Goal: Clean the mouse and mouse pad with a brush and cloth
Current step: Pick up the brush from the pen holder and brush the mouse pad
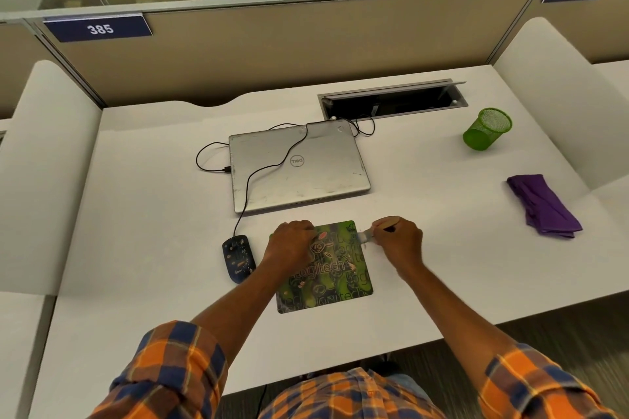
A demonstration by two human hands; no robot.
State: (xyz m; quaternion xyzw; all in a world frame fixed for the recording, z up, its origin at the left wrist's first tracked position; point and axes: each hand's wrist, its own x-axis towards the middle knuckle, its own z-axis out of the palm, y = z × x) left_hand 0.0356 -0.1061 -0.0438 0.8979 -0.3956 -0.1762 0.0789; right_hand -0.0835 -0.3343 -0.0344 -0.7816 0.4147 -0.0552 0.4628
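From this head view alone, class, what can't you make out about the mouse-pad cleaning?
Head view throughout.
Brush bristles: motion-blurred in the right hand; contact with the mouse pad unclear.
Left hand: fingers hidden by its own back; gripping or pressing, unclear.
Pad's far-left corner: under that hand.
Green mesh cup: contents too small.

The right hand [398,241] conceals most of the brush [367,235]; the bristles are motion-blurred. The left hand [292,243] covers the upper-left corner of the mouse pad [337,282]. The sleeves [170,374] are cropped by the bottom edge.
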